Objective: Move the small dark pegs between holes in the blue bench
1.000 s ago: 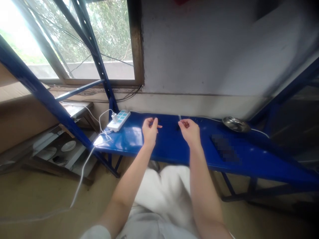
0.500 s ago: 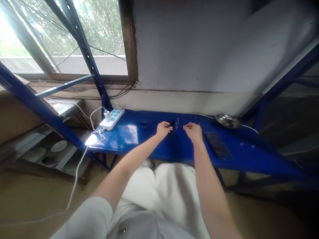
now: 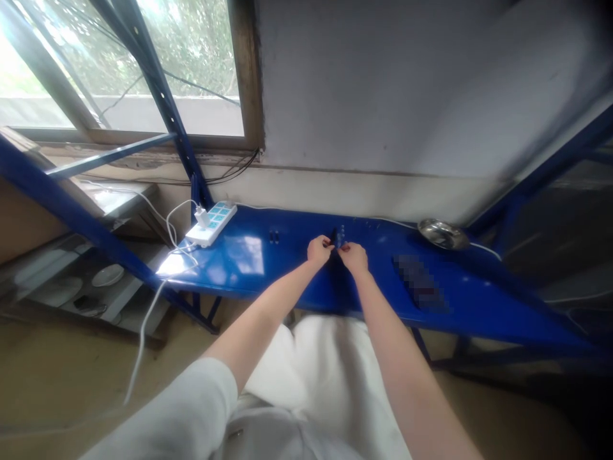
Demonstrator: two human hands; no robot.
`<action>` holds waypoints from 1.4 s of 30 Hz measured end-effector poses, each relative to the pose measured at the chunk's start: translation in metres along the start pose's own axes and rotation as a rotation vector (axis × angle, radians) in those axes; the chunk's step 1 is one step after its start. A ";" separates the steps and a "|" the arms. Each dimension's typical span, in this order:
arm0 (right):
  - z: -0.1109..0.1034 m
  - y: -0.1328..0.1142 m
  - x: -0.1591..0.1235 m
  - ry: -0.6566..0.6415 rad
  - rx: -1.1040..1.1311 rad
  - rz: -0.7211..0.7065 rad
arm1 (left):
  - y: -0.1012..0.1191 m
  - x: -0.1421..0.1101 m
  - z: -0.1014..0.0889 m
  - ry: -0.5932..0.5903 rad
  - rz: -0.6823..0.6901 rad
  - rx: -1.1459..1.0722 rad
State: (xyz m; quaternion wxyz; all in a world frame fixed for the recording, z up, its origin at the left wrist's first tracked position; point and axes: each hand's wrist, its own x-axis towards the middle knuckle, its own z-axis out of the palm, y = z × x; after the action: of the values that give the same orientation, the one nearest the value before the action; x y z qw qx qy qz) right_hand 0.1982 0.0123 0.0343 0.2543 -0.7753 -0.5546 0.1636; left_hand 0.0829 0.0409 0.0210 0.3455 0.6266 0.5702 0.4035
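Note:
Over the blue table (image 3: 292,265), my left hand (image 3: 320,250) is closed on a small black piece (image 3: 333,235) whose kind I cannot make out. Close beside it, my right hand (image 3: 353,257) has its fingers pinched together near the black piece. Whatever lies between those right fingers is too small to name. Just beyond both hands, several small clear bits (image 3: 341,234) lie on the table. Two small dark pieces (image 3: 274,237) stand side by side to the left of my hands.
A white power strip (image 3: 211,225) with a plug and cable lies at the table's left end. To the right are a shiny metal bowl (image 3: 443,234) and a dark flat, blurred-out object (image 3: 420,281). Blue frame posts (image 3: 167,108) rise at the left, before the window.
My right hand has moved left and now nearly meets my left hand. My left hand has shifted slightly right, still with the black piece. The view has turned a little.

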 end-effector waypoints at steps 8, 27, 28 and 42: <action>0.013 0.007 0.000 0.005 -0.060 -0.003 | -0.009 -0.004 0.008 0.016 0.125 0.310; 0.009 0.007 -0.007 0.007 -0.086 0.003 | 0.017 0.002 -0.032 -0.065 0.174 0.504; 0.008 0.008 -0.009 0.014 -0.083 0.004 | 0.021 0.007 -0.045 -0.054 0.240 0.507; -0.024 -0.046 -0.057 0.022 0.118 -0.235 | 0.015 0.052 -0.182 -0.374 0.370 1.101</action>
State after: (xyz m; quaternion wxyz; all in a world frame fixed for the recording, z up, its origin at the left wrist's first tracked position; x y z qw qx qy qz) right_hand 0.1564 -0.0345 0.0793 0.3231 -0.6903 -0.6281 0.1567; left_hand -0.0734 0.0855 0.1198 -0.0106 0.8620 0.5065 -0.0143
